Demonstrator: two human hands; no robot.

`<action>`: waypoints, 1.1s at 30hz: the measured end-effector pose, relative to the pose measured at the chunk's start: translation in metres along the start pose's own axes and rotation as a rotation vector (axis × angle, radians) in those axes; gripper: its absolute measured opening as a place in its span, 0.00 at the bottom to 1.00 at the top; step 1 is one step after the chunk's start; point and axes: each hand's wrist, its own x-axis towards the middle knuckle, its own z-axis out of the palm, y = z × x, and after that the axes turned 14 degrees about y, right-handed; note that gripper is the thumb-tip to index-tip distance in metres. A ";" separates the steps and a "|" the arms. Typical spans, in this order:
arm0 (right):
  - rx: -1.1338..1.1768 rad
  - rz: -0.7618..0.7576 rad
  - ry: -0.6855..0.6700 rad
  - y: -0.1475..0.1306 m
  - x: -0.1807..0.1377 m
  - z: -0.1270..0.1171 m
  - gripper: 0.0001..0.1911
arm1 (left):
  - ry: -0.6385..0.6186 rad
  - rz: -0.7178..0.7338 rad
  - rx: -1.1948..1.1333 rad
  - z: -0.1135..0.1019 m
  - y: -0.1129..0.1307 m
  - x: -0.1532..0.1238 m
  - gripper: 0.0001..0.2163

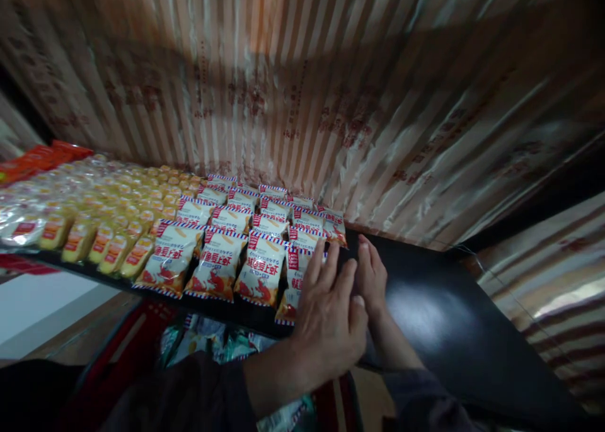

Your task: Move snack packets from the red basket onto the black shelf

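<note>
My left hand [329, 306] lies over the front-right snack bag [290, 293], covering much of it, with its fingers stretched forward. Close on its right is my right hand [373, 278], fingers extended, its palm side turned toward the bags. Neither hand is wrapped round anything I can see. White-and-orange snack bags [216, 262] with red print and striped ends stand in several rows to the left of the hands. The rearmost bag at the right end [333, 224] sits just beyond the fingertips.
Yellow wrapped snacks [135, 255] fill the black shelf [425, 306] further left, with orange packets [42, 158] at the far left. Plastic-wrapped striped panelling [283, 92] rises behind. Green packs [198, 341] lie below the shelf's front edge, beside a red container's edge [127, 337].
</note>
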 end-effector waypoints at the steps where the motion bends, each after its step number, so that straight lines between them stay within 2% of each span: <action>1: 0.000 -0.014 0.018 -0.011 -0.002 -0.003 0.30 | 0.020 -0.014 0.057 -0.013 -0.009 0.003 0.25; 4: 0.021 -0.148 -0.018 -0.051 -0.008 -0.004 0.29 | 0.100 -0.017 0.236 -0.050 -0.042 0.017 0.24; 7: 0.028 -0.261 -0.136 -0.089 -0.017 0.014 0.28 | 0.183 -0.013 0.405 -0.086 -0.080 0.033 0.23; 12: -0.078 -0.528 -0.307 -0.127 -0.031 0.078 0.29 | 0.267 0.034 0.628 -0.138 -0.143 0.040 0.22; 16: -0.312 -0.673 -0.462 -0.152 -0.044 0.129 0.29 | 0.346 0.111 0.704 -0.164 -0.179 0.028 0.22; 21: -0.527 -0.737 -0.568 -0.184 -0.069 0.164 0.28 | 0.378 0.173 0.715 -0.178 -0.191 0.008 0.23; 27: -0.561 -0.753 -0.644 -0.210 -0.086 0.183 0.27 | 0.302 0.207 0.657 -0.174 -0.196 -0.007 0.23; 33: -0.533 -0.781 -0.697 -0.224 -0.085 0.210 0.26 | 0.289 0.195 0.627 -0.174 -0.199 -0.004 0.22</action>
